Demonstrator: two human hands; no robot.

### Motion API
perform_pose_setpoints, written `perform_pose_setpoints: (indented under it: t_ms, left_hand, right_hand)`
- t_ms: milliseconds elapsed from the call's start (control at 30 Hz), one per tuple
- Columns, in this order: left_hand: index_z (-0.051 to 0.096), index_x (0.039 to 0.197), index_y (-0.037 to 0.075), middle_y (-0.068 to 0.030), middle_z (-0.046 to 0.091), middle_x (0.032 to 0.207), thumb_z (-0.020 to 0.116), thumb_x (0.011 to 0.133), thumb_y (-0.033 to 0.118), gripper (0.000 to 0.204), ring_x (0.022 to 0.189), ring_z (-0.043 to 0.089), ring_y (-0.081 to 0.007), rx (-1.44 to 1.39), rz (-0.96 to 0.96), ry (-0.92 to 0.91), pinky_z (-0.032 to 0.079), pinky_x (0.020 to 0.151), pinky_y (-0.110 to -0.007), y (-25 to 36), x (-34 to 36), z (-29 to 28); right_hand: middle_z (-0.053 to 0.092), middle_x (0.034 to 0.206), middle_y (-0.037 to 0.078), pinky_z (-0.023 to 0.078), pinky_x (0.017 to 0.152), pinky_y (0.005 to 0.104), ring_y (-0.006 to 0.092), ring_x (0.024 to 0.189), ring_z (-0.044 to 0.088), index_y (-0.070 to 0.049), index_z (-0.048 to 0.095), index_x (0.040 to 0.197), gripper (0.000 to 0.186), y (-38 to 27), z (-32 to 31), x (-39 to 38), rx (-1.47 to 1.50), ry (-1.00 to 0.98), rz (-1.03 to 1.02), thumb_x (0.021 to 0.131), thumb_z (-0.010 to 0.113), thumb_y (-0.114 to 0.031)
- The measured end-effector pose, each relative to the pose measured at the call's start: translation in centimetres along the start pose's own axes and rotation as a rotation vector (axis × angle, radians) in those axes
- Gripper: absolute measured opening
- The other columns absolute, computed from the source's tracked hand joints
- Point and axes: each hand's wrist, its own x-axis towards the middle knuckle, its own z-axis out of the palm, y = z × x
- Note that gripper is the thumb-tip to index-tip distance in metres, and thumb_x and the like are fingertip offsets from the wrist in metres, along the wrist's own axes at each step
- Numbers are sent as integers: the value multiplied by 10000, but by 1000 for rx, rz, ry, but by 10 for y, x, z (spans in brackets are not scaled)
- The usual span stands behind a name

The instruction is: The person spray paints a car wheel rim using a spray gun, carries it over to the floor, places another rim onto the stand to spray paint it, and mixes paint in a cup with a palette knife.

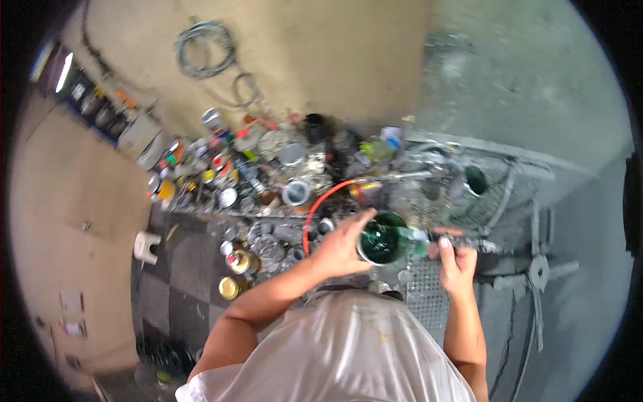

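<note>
Dark green, glossy liquid that looks like paint fills part of an open round can [362, 253]. My left hand [340, 249] is wrapped round the can's left side and tilts its mouth up toward me. Between the thumb and fingers of my right hand [457, 262] is a paintbrush-like tool [420, 236], its green-coated end at the can's right rim. Motion blur hides the tool's exact shape and whether it touches the rim. Another green-stained container [476, 179] stands beyond my right hand.
A crowded bench holds paint cans and jars, among them a grey-rimmed can [296, 193]. An orange hose [324, 204] curves beside my left hand. Gold-topped cans [230, 288] stand lower left, near a white stool [146, 247]. A metal grating [426, 285] and grey spoked frame [538, 271] lie right.
</note>
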Motion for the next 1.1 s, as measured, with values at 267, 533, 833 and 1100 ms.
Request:
perform_pose_setpoints:
  t_ms: [267, 533, 833, 1100]
  left_hand:
    - [312, 1546, 58, -246, 526, 1433, 930, 615, 295, 1142, 1322, 536, -417, 135, 150, -61, 447, 1121, -476, 61, 129, -30]
    - [296, 1549, 62, -262, 523, 1432, 918, 625, 266, 1132, 1324, 526, -434, 250, 178, -147, 452, 1111, -481, 101, 210, -8]
    - [325, 1529, 48, -269, 554, 1383, 903, 607, 213, 1101, 1273, 553, -452, 425, 200, -248, 473, 1078, -484, 114, 238, 10]
    - [318, 1532, 76, -219, 569, 1335, 890, 629, 198, 1076, 1222, 585, -438, 585, 222, -273, 528, 1009, -493, 121, 239, 5]
  right_hand:
    - [713, 776, 54, 496, 621, 245, 85, 658, 624, 28, 715, 1079, 271, -83, -45, 90, -153, 147, -242, 1043, 597, -213]
    - [696, 768, 78, 505, 617, 268, 118, 645, 614, 33, 683, 1127, 279, -95, -94, 142, -114, 311, -248, 1039, 608, -220]
    - [717, 782, 72, 511, 593, 276, 117, 628, 632, 13, 703, 1116, 305, -78, -115, 143, -63, 345, -194, 1035, 618, -269]
    - [723, 792, 76, 523, 607, 286, 123, 641, 640, 7, 702, 1124, 303, -72, -120, 138, -57, 371, -187, 1037, 613, -269]
